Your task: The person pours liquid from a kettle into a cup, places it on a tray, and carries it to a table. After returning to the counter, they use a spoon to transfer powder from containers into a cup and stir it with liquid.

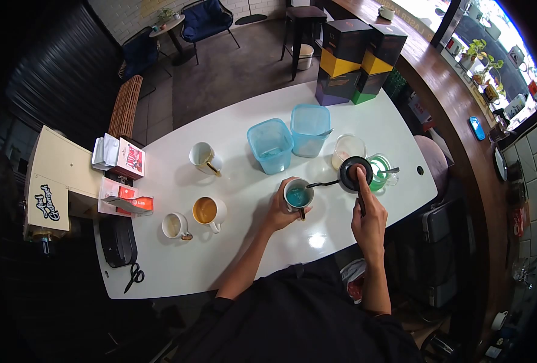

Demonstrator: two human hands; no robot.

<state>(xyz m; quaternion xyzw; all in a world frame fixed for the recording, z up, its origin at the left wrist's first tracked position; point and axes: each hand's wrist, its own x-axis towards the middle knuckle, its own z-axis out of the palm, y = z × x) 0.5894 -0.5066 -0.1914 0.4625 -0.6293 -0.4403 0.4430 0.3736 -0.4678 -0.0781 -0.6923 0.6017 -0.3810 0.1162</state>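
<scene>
the left hand [282,209] is clamped round a pale, round mug [298,195] of blue liquid. the right hand [370,221] grips a round black kettle [347,176] — curved spout at the mug's rim — beyond a translucent blue plastic tub [271,150].

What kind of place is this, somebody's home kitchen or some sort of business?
Probably a small café. A mug of coffee-brown drink stands near the person, a tall bar stool is by the long wooden window counter, and a blue armchair sits beside a small round table.
</scene>
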